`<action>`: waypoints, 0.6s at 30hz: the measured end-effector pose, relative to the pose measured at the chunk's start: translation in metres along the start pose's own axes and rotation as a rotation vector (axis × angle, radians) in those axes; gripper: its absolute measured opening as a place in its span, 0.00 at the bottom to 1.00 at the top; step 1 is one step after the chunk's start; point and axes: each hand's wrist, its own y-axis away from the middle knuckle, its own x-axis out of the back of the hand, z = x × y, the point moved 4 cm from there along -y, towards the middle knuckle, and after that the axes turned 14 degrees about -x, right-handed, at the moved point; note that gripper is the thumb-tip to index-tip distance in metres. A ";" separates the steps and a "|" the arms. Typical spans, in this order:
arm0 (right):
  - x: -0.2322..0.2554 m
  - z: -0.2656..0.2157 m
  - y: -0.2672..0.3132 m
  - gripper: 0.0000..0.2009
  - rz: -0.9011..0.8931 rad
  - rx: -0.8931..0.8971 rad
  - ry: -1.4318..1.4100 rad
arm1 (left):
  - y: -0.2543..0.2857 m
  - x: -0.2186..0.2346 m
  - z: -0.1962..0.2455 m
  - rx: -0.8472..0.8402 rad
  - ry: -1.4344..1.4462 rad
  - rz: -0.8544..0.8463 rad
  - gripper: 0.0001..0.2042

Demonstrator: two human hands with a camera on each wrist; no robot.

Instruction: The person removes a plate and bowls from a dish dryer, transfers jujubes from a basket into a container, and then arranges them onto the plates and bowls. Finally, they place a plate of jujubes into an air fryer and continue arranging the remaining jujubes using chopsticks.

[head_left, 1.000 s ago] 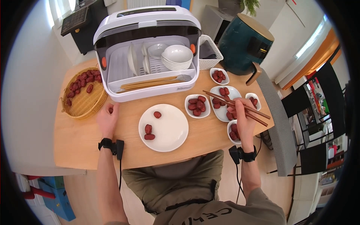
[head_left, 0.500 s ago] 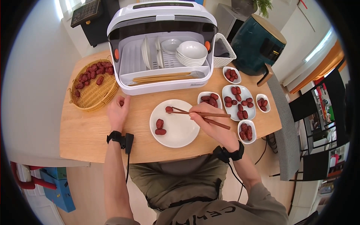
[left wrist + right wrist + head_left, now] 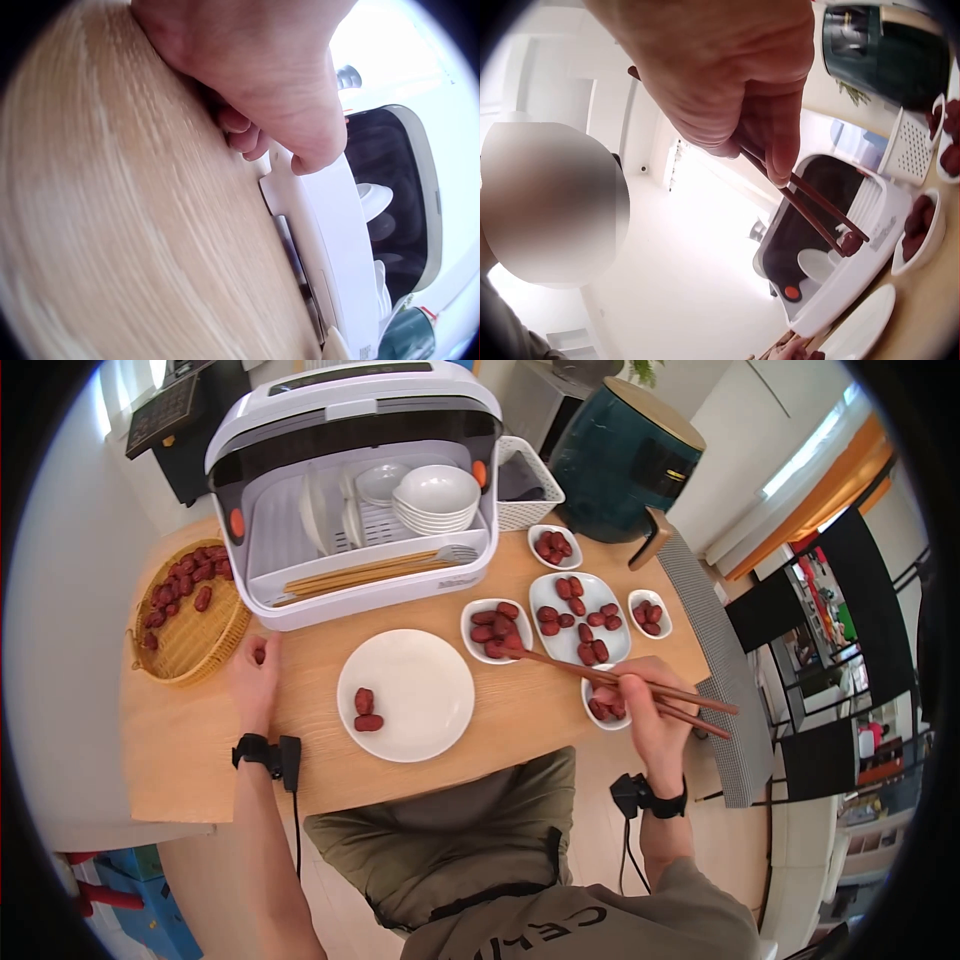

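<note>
The right hand [image 3: 655, 710] grips brown chopsticks [image 3: 600, 675] over the small lower bowl of dates. Pinched between their tips is a red date [image 3: 851, 243], clearest in the right wrist view; in the head view the tips reach the near edge of a square bowl of dates [image 3: 480, 650]. On the left part of the white plate [image 3: 425, 695] lie two dates [image 3: 366, 710]. The left hand [image 3: 255, 675] rests on the table beside the woven basket, its fingers loosely curled; the left wrist view [image 3: 255, 82] shows nothing held.
A white dish cabinet [image 3: 380, 586] with bowls, plates and chopsticks stands behind the plate. Dates lie in the woven basket [image 3: 205, 635] at left. At right are a white tray [image 3: 585, 600] and several small bowls with dates. Behind them stands a dark green appliance [image 3: 620, 460].
The chopsticks have taken hold of the upper date on the plate and moved right with it to the square bowl. The head view has shifted; the left hand remains by the basket.
</note>
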 end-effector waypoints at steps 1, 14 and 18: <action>0.020 -0.006 0.005 0.05 0.042 0.029 0.019 | 0.000 -0.001 -0.001 -0.007 0.015 -0.013 0.20; 0.088 0.019 0.035 0.06 0.219 -0.081 0.128 | 0.001 -0.001 0.008 -0.024 0.123 -0.045 0.19; 0.081 0.023 0.030 0.07 0.200 -0.106 0.163 | 0.000 0.000 0.008 0.018 0.073 -0.056 0.20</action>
